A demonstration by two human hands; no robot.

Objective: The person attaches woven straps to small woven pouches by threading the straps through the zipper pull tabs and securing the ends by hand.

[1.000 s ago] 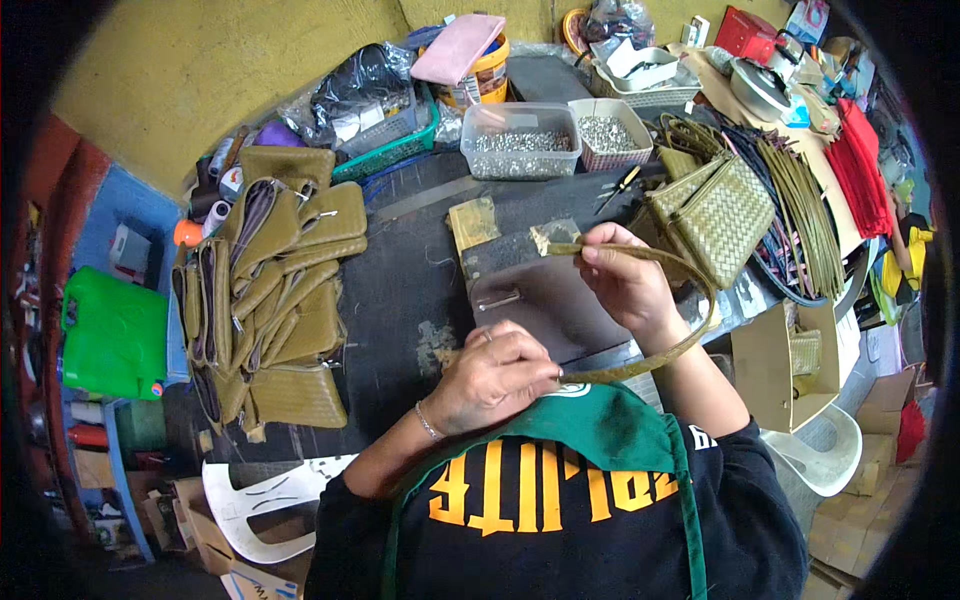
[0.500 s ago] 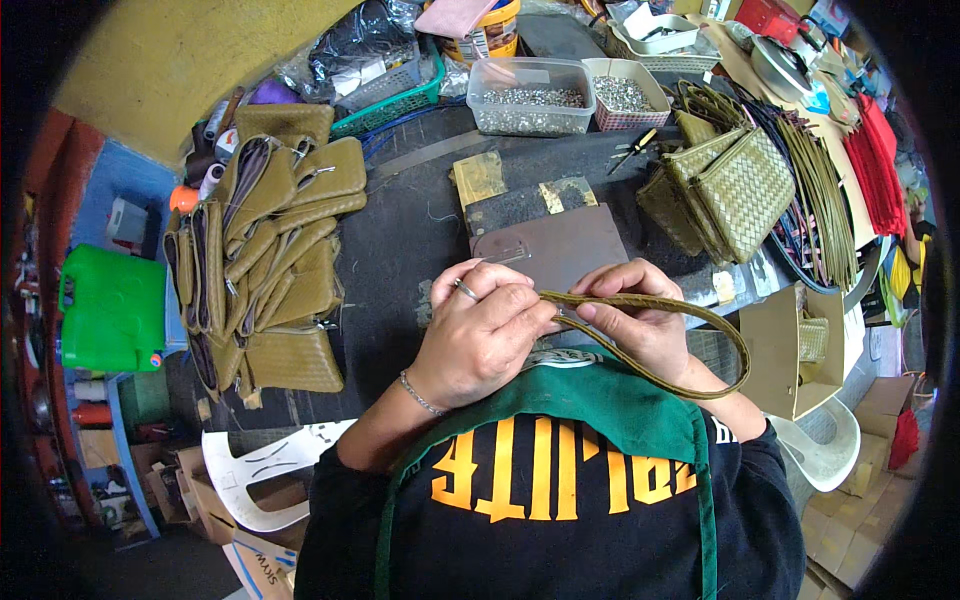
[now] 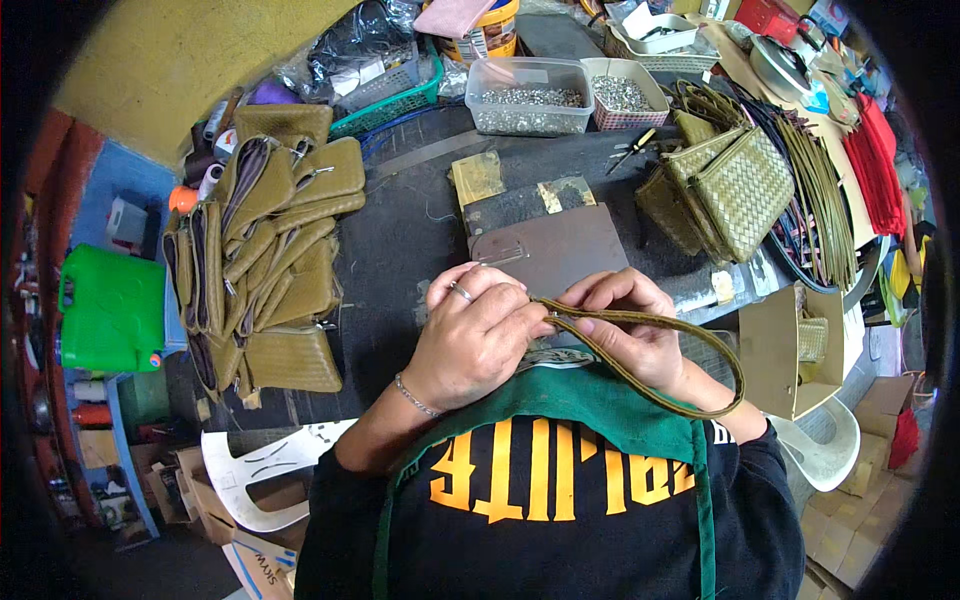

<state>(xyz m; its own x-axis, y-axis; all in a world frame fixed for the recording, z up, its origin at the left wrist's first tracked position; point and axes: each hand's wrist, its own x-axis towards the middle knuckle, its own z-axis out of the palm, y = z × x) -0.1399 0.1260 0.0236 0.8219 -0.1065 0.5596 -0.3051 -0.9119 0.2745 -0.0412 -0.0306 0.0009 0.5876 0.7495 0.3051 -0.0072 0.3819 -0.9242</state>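
A narrow olive strap (image 3: pixel 722 365) is bent into a loop, its two ends brought together between my hands. My left hand (image 3: pixel 482 325) is closed round those ends, and its fingers hide most of them. A small shiny bit shows by the left fingertips, too small to name. My right hand (image 3: pixel 635 330) pinches the strap just beside the left, with the loop hanging out over the right wrist. Under and beyond the hands lies a flat brown board (image 3: pixel 560 245) with a small metal wire piece (image 3: pixel 500 252) on it.
Olive zip pouches (image 3: pixel 280 270) are heaped at left, and woven pouches (image 3: pixel 735 190) stand at right near a bundle of straps (image 3: pixel 820 190). A clear tub (image 3: pixel 530 97) and a smaller basket (image 3: pixel 625 93) hold metal bits. A yellow-handled tool (image 3: pixel 632 150) lies beyond the board.
The strap loop has dropped slightly and swung a little left. Both hands have shifted slightly, still holding the strap. The brown board looks nearly unmoved.
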